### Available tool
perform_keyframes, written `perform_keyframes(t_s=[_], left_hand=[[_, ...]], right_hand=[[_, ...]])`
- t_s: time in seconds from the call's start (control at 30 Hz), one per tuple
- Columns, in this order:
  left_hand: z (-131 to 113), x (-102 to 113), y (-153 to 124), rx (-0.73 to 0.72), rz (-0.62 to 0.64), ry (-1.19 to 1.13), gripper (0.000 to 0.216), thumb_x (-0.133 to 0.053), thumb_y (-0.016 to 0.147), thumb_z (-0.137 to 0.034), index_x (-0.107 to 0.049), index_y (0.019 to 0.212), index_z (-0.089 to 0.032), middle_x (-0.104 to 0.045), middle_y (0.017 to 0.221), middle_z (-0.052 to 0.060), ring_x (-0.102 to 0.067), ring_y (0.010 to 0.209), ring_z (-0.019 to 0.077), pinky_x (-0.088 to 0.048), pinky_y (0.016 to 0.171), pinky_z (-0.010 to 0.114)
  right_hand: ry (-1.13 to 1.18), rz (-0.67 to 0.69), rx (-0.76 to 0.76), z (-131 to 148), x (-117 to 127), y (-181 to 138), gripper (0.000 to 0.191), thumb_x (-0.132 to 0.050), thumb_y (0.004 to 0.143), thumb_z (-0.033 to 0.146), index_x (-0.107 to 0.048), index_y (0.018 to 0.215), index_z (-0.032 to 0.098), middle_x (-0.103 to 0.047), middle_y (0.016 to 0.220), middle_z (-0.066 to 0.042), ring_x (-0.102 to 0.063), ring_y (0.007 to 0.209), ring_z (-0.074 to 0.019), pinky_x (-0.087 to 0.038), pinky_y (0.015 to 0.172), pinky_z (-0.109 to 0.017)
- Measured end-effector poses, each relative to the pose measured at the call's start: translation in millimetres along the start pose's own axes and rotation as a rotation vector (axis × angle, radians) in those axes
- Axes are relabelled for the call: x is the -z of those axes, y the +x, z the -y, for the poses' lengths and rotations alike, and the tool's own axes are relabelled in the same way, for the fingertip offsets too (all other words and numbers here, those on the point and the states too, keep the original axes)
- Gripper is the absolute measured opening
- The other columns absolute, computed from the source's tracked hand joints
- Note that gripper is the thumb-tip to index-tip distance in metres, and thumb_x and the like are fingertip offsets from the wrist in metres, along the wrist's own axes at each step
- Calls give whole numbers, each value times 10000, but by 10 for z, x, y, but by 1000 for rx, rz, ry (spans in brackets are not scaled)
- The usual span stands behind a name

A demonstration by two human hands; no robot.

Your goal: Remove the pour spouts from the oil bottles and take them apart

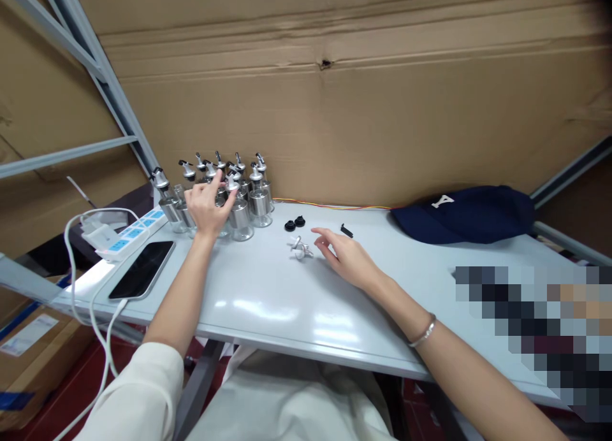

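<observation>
Several glass oil bottles with metal sleeves and pourer spouts stand grouped at the back left. My left hand (206, 206) is among them, thumb and forefinger apart beside the spout (233, 181) of a front bottle (240, 219); whether it touches the spout I cannot tell. My right hand (351, 256) hovers over the table with fingers loosely stretched and nothing in them. Close to its fingertips lie small silvery pourer parts (301, 248). Two black stoppers (294, 223) sit just behind these, and a small black strip-shaped piece (347, 231) lies beyond my right hand.
On the left of the white table (268, 281) are a phone (142, 270) and a power strip (134, 234) with white cables. A dark blue cap (463, 215) lies at the back right. Cardboard (335, 122) walls the rear. The right front area is blurred out.
</observation>
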State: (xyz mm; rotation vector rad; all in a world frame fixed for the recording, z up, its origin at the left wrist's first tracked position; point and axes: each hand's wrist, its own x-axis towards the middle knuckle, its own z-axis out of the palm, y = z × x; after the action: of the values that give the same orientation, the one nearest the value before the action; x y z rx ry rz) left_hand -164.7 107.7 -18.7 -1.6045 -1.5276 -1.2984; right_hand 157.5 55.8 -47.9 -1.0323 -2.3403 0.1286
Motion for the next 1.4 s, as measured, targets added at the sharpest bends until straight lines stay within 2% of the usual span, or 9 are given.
perform_keyframes(t_s=[0.2,0.3,0.37,0.5,0.73,0.93,1.07,1.2,1.4], left_hand=[[426,165,186,376,-298,-22,575,-475,818,-175,-318,1369,-123,-512,1281,122,-428,1200,246,-301,1036,406],[760,170,252,682,-262,-60,638,-508,823,-181,-234,1389,-73,-422,1374,183,-393,1277,260,-272,1082,425],[892,144,246,772,-182,-101,554,-504,838,-191,-320,1344,-61,-539,1246,188,-504,1169,272,-343,1032,447],[858,130,164,719,-137,-35,422,-511,818,-147,-486,1239,-119,-619,1100,132,-558,1065,268,-393,979,446],[540,461,236,544,-401,175,409,-564,823,-283,-534,1218,-184,-525,1092,116,-485,1109,319,-350,955,521],[29,747,463,263,-594,-190,345,-515,858,-268,-502,1181,-148,-507,1034,76,-529,960,203,-428,906,385],[-462,529,376,234,-351,-556,366,-408,914,-421,-434,1185,-177,-531,935,39,-547,776,140,-482,788,313],[-805,78,81,177,-53,-609,430,-360,917,-496,-378,1221,-192,-552,1011,82,-566,927,178,-457,864,338],[-749,-357,-251,113,107,-483,431,-343,919,-473,-394,1211,-161,-504,1112,150,-508,1085,243,-405,944,415]], right_hand=[[4,-11,1,-15,-7,2,319,-368,904,178,-469,1207,177,-696,897,-55,-644,751,-198,-488,694,-318],[4,-2,2,-31,-23,5,325,-368,906,188,-467,1216,174,-696,894,-55,-647,769,-204,-491,703,-326],[7,5,5,-39,-35,7,326,-366,907,192,-472,1214,174,-699,886,-55,-650,768,-206,-493,704,-330],[9,-20,20,-29,-36,11,317,-357,910,198,-500,1192,171,-703,864,-64,-659,760,-207,-501,699,-336],[7,-97,69,-3,-24,16,274,-381,911,181,-559,1120,178,-714,902,-72,-669,796,-203,-510,732,-338],[42,-100,108,-5,-75,23,220,-423,903,167,-619,1004,174,-718,968,-73,-675,864,-205,-510,790,-343],[44,-82,101,24,-69,20,221,-427,907,175,-620,1014,174,-718,973,-74,-675,866,-208,-509,790,-346],[45,-88,90,25,-46,12,225,-426,906,174,-616,1026,178,-716,974,-78,-675,867,-199,-513,793,-341],[42,-93,98,18,-26,11,237,-406,915,175,-610,1033,185,-713,982,-76,-677,871,-203,-518,792,-351]])
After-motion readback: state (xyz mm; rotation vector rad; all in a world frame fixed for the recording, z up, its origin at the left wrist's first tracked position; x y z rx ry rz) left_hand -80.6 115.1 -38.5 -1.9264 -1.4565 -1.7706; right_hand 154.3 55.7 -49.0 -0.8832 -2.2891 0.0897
